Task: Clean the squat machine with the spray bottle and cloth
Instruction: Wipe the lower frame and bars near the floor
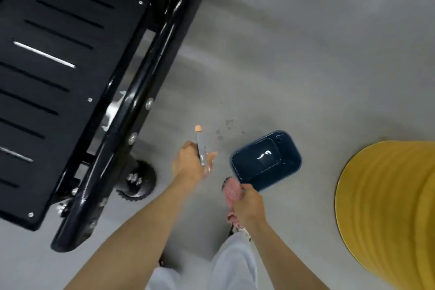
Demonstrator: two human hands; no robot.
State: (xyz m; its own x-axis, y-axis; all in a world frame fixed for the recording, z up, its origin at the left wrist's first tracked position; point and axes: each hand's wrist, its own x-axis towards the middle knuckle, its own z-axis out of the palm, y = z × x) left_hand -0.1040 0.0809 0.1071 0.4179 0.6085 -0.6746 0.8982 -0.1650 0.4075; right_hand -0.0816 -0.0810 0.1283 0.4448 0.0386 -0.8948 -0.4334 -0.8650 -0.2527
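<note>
Head view showed the right hand (248, 205) clutching the soft pink cloth (231, 189) and the left hand (188, 162) wrapped round the slim grey spray bottle (201, 146), both above the floor (282, 54) near a dark blue tub (292, 167). Both seemed light, the bottle rigid and best gripped mid-body, the cloth bunchable anywhere. Farther left stood the black squat machine (58, 66).

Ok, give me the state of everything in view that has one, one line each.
spray bottle: gripped in the left hand, orange tip pointing away from the person.
pink cloth: bunched up, gripped in the right hand.
blue tub: upright on the floor, open, touched by neither hand.
squat machine footplate: touched by neither hand.
</note>
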